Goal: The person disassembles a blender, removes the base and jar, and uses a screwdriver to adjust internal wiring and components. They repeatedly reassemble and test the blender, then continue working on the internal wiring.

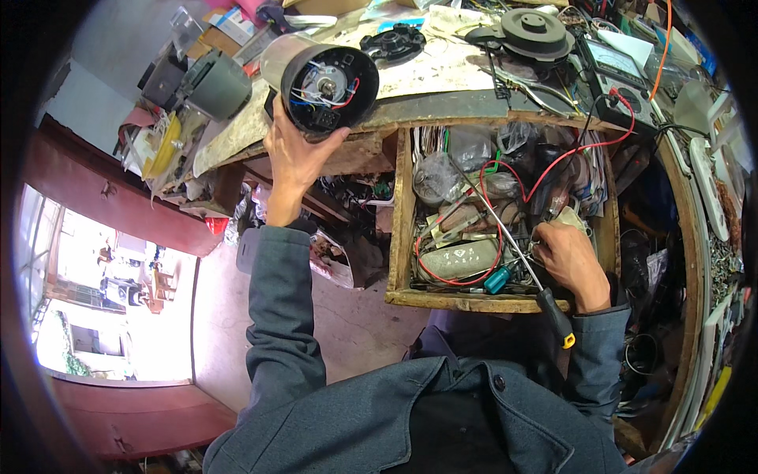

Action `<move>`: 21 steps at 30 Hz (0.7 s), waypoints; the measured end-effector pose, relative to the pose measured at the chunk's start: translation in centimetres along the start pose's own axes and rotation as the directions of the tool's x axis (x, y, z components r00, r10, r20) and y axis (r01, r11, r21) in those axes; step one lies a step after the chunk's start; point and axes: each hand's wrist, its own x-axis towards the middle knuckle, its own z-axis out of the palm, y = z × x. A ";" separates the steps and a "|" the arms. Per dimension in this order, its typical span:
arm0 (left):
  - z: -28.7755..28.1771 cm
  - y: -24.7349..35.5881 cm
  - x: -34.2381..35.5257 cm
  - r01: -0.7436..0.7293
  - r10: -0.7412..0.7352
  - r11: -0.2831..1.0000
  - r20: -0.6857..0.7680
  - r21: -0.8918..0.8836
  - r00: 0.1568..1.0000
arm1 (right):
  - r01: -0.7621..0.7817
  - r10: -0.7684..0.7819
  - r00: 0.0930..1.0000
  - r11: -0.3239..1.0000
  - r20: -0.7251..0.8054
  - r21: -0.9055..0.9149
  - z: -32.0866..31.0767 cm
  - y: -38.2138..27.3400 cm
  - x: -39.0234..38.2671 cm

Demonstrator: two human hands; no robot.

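My left hand [296,162] grips the lower rim of a round dark appliance housing [365,91], tilted with its open end facing me at the bench edge. Inside it show a motor [324,84] and red, white and blue wires. My right hand [570,257] reaches into the open wooden drawer [400,237] with fingers curled; anything between them is hidden. Just left of that hand, a long screwdriver [557,317] with a black and yellow handle lies slanting across the drawer. Near it are a teal-handled tool [497,280] and a grey oblong case [460,259].
On the bench [442,79] lie a black round part [392,43], a grey disc-shaped part [537,33] and an analogue multimeter [620,79]. Its red test lead [584,147] loops into the drawer among plastic bags. A dark grey pot-like container [217,87] stands at left.
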 end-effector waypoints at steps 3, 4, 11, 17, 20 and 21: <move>-0.1 0.0 0.0 0.014 -0.014 1.000 0.018 -0.004 1.000 | -0.003 0.003 1.000 1.000 -0.001 -0.001 0.0 -0.1 0.0; -0.1 0.0 0.0 0.017 -0.017 1.000 0.017 -0.002 1.000 | -0.004 0.004 1.000 1.000 -0.002 -0.002 0.0 -0.1 0.0; 0.0 0.1 -0.1 0.016 -0.015 1.000 0.007 -0.007 1.000 | -0.007 0.007 1.000 1.000 0.001 -0.005 -0.2 -0.3 0.0; 0.0 0.0 -0.1 0.030 -0.030 0.999 0.016 -0.022 0.999 | -0.017 0.017 1.000 1.000 0.002 0.000 -0.1 -0.2 0.0; 0.2 -0.4 -0.1 0.022 -0.022 1.000 0.013 -0.019 1.000 | -0.018 0.018 1.000 1.000 0.006 -0.006 -0.2 -0.4 -0.1; 0.1 -0.4 -0.1 0.017 -0.017 1.000 0.010 -0.017 1.000 | -0.012 0.012 1.000 1.000 0.003 -0.006 -0.2 -0.4 0.0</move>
